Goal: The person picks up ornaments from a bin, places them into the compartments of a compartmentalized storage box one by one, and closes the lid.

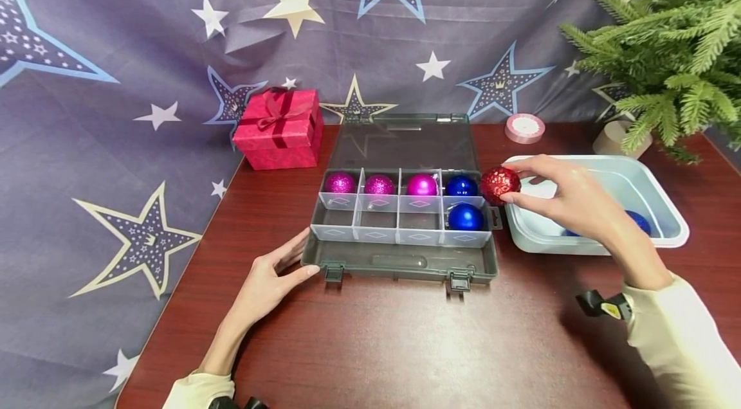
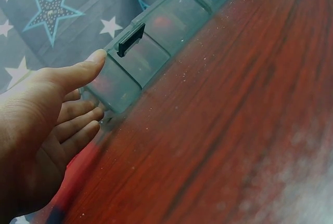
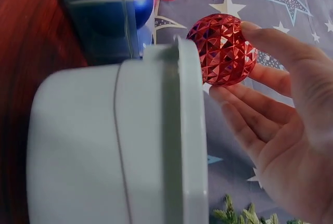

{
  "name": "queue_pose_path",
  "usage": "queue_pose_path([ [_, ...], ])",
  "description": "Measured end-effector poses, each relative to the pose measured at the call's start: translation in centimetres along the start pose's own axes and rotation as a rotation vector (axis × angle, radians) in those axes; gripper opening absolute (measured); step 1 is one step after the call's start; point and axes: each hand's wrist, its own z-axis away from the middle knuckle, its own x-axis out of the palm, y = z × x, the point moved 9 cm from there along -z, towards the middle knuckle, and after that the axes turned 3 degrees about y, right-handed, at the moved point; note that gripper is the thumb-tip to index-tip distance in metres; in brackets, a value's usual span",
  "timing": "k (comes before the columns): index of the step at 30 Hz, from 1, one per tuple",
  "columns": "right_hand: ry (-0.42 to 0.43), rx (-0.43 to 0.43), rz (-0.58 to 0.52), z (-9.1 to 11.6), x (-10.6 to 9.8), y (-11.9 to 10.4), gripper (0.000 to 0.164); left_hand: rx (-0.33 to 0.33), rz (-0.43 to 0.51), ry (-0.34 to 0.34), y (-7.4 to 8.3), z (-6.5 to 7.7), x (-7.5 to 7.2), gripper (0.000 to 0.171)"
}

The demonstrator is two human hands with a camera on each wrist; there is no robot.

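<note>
My right hand (image 1: 570,197) pinches a red faceted Christmas ball (image 1: 500,185) between thumb and fingers. It holds the ball above the gap between the clear divided box (image 1: 399,261) and the pale tub (image 1: 579,248). Three magenta balls, one of them a glittery ball (image 1: 339,182), sit in the box's back row. A shiny blue ball (image 1: 461,186) fills the last back compartment, and a matte blue ball (image 1: 466,217) lies in front of it. With fingers nearly straight, my left hand (image 1: 266,287) touches the box's front left corner. The box's lid stands open behind it.
Blue balls (image 1: 639,222) lie in the tub, partly hidden by my right arm. A red gift box (image 1: 279,129) stands back left. A pink ribbon roll (image 1: 525,128) lies behind the tub, and a green fir tree (image 1: 683,42) overhangs the right back corner.
</note>
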Motion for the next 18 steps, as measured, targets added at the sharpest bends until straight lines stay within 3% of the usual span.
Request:
queue_pose_path([
  [11, -0.058, -0.033, -0.09, -1.3, 2.5, -1.6, 0.047, -0.003, -0.001, 0.001, 0.0, 0.0, 0.0, 0.068],
  [18, -0.111, -0.012, -0.164, -2.1, 4.5, -2.4, 0.043, 0.001, 0.007, 0.0, 0.1, 0.0, 0.0, 0.068],
])
